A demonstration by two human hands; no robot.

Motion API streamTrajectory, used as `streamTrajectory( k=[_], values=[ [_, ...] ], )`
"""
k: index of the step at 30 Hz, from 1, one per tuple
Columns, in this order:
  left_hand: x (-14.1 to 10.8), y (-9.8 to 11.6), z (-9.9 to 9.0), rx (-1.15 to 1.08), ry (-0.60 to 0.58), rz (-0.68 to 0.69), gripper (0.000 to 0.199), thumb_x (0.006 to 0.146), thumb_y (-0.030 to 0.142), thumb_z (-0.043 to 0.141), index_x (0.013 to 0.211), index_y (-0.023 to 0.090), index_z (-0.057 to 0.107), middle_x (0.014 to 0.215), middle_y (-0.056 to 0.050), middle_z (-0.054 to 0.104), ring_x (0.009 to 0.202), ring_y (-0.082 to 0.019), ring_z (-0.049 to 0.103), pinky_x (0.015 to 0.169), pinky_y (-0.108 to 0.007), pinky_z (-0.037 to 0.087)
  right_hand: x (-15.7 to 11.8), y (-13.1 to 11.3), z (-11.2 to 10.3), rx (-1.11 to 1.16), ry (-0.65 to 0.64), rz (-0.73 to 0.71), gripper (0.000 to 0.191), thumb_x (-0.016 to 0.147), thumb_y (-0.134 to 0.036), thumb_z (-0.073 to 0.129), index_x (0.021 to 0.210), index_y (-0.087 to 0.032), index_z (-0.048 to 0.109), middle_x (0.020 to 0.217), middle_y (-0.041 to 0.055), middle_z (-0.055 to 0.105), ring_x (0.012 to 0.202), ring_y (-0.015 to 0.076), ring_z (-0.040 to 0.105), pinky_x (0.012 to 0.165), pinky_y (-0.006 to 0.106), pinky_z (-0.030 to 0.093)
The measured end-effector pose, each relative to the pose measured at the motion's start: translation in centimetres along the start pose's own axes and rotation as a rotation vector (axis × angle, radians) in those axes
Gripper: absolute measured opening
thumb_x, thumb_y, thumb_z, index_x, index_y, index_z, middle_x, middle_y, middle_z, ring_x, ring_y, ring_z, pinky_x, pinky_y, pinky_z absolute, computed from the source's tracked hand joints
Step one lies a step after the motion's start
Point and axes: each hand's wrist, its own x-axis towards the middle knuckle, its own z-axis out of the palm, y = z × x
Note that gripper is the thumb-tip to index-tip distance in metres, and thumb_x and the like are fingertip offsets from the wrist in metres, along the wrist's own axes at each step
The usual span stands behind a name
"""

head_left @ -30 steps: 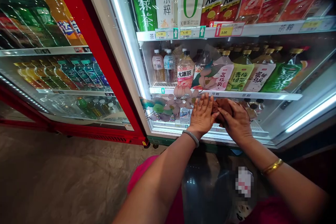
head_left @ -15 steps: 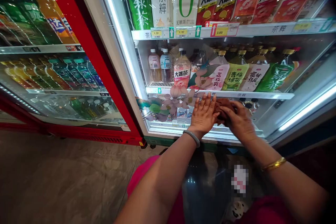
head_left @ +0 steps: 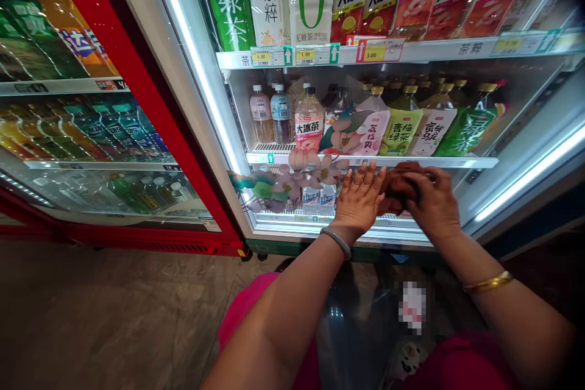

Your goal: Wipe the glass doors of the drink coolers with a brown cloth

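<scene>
My left hand [head_left: 359, 198] lies palm forward against the glass door, fingers stretched out, at the right end of a flower sticker [head_left: 306, 173] with pink blossoms and green leaves. My right hand [head_left: 434, 204] is beside it on the right, its fingers bent. Between the two hands is a dark reddish-brown shape [head_left: 395, 186]; whether it is a cloth or a reflection in the glass I cannot tell. What the right fingers hold, if anything, is hidden. Behind the glass, the middle shelf [head_left: 311, 161] carries several drink bottles [head_left: 375, 128].
A top shelf [head_left: 425, 49] with price labels holds several large tea bottles [head_left: 308, 0]. On the left stands a red-framed fridge [head_left: 159, 134] with more drinks. Below are the dark fridge base [head_left: 287, 247], the brown floor [head_left: 137, 304] and my knees in pink clothing [head_left: 247, 298].
My right hand has moved right, away from the left hand, and more of the reddish-brown shape shows. The left hand stays flat on the glass. The view has shifted slightly.
</scene>
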Motion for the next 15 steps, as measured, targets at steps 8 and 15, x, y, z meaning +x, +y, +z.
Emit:
streamTrajectory(
  k=[8, 15],
  values=[
    [0.2, 1.1, 0.8, -0.046, -0.033, -0.020, 0.067, 0.105, 0.028, 0.042, 0.168, 0.015, 0.023, 0.176, -0.010, 0.024, 0.165, -0.026, 0.017, 0.135, -0.051, 0.026, 0.0, -1.4, 0.6, -0.021, 0.011, -0.004, 0.051, 0.080, -0.023, 0.065, 0.131, -0.024, 0.061, 0.139, 0.0149, 0.048, 0.129, 0.0341, 0.055, 0.106, 0.051, 0.055],
    [0.7, 2.2, 1.0, -0.076, -0.020, 0.042, 0.068, 0.105, 0.030, 0.045, 0.169, 0.024, 0.022, 0.177, -0.007, 0.020, 0.166, -0.026, 0.012, 0.135, -0.056, 0.022, 1.5, 2.0, -2.1, -0.129, 0.207, 0.184, 0.044, 0.080, -0.022, 0.065, 0.124, -0.023, 0.069, 0.133, 0.0147, 0.056, 0.124, 0.0369, 0.054, 0.110, 0.060, 0.047]
  ],
)
